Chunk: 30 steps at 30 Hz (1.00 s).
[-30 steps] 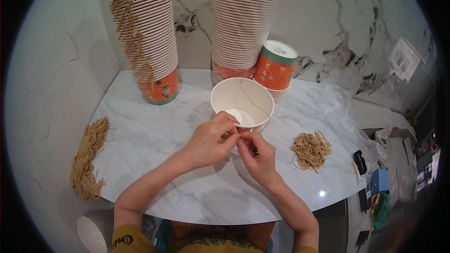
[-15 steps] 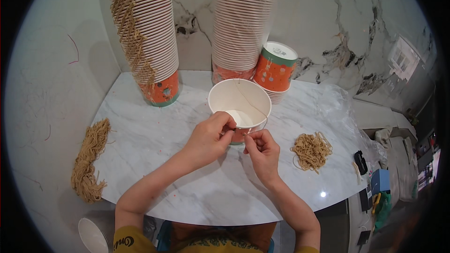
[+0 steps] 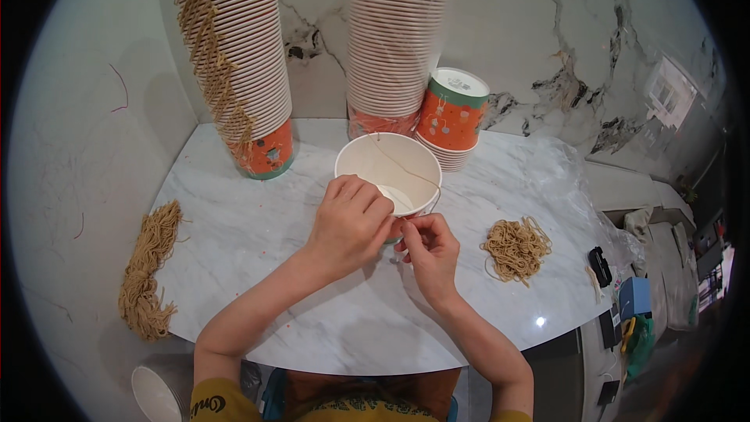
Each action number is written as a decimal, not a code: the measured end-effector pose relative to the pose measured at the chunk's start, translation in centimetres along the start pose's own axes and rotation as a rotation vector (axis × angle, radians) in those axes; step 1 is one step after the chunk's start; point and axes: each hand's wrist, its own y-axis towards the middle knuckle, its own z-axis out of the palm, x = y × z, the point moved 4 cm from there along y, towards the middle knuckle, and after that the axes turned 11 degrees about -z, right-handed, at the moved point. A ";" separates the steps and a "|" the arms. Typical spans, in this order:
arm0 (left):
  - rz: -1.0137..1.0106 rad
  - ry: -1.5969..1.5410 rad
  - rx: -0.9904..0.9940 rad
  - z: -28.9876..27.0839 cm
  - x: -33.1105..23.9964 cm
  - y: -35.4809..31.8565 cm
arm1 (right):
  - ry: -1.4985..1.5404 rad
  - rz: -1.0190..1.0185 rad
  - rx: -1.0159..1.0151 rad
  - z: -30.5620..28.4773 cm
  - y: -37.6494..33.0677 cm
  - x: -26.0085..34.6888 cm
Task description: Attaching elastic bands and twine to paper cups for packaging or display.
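In the middle of the table stands an upright paper bucket [image 3: 359, 158], white inside with an orange and green outside. A thin tan string [image 3: 408, 170] runs from its far rim across the mouth to the right side and down toward my right hand [image 3: 432, 256]. The thumb and fingers of that hand pinch the string just in front of the bucket. My left hand [image 3: 348, 223] is closed at the front left of the rim, its back covering part of the bucket. Its fingertips meet those of the right hand, and what they grip is hidden.
Tall bucket stacks rise at the back left [image 3: 246, 47] and back centre [image 3: 394, 39], the left one draped with strings. Beside them sits an upside-down bucket [image 3: 453, 121]. A string bundle [image 3: 148, 270] lies left, a loose string pile [image 3: 517, 250] right, near clear plastic [image 3: 558, 172].
My left hand has turned over, its back now facing up and its fingers curled in toward the right hand. The bucket appears slightly further left in view.
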 end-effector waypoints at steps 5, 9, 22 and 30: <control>-0.088 -0.121 0.065 0.3 0.2 0.0 | -0.140 -0.092 0.069 -0.5 -0.1 -0.9; -0.125 -0.183 0.090 0.1 0.3 -0.1 | -0.109 -0.090 0.057 -0.2 -0.2 -1.0; -0.136 -0.177 0.109 0.3 -0.2 -0.1 | -0.063 -0.081 0.076 0.2 -0.1 -0.3; -0.161 -0.223 0.127 0.5 -0.2 0.1 | -0.058 -0.060 0.072 0.3 0.0 0.0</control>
